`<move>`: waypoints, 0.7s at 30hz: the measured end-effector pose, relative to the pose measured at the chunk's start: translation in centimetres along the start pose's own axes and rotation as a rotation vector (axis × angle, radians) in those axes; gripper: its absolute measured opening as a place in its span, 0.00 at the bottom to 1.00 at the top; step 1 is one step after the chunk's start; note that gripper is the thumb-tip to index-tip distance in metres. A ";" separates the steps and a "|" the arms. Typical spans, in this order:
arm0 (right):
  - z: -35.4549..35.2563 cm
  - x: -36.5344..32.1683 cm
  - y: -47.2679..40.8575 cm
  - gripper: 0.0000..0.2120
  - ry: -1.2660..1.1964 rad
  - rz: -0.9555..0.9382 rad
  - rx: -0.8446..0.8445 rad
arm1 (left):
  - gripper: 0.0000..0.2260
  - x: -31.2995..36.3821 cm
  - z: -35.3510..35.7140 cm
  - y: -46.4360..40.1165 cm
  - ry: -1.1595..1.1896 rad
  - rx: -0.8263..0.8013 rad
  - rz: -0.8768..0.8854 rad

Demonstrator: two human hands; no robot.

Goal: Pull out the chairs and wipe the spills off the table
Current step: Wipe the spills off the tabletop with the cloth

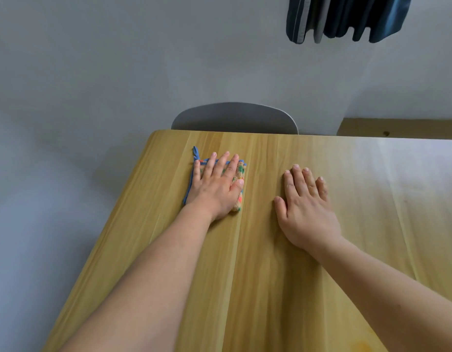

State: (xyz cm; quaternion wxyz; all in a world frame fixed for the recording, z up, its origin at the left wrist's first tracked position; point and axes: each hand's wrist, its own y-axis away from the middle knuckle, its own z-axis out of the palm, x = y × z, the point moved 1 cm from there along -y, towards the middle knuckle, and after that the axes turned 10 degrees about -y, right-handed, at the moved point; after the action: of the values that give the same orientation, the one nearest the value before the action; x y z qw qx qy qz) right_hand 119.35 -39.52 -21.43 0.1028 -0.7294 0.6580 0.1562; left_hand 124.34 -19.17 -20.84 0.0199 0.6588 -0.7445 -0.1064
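Observation:
My left hand [217,184] lies flat, fingers spread, on a small folded cloth [240,174] with a blue border and coloured dots, pressing it onto the light wooden table [258,250] near its far left corner. My right hand [305,201] rests palm down on the bare wood to the right of the cloth, holding nothing. A grey chair [235,116] stands at the far edge, its backrest showing just above the tabletop. A faint yellowish stain [364,348] shows at the near edge of the table.
The grey floor [55,186] lies left of the table. Dark clothes [346,17] hang at the top right against the white wall. A wooden piece [397,128] sits beyond the table at the far right. Glare washes out the table's right part.

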 end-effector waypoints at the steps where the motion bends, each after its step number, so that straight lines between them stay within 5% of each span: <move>1: -0.1 -0.1 0.1 0.32 -0.008 -0.002 -0.004 | 0.27 0.0 -0.1 -0.8 0.001 0.002 0.000; 21: -0.6 -0.2 -0.1 0.30 -0.224 -0.016 0.045 | 0.26 0.4 -1.6 -8.2 -0.028 0.037 -0.023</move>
State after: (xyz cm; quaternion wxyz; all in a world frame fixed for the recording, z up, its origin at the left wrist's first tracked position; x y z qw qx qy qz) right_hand 119.46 -39.58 -20.80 0.1932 -0.7102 0.6398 0.2213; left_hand 132.60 -20.71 -20.89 -0.0040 0.6662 -0.7388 -0.1018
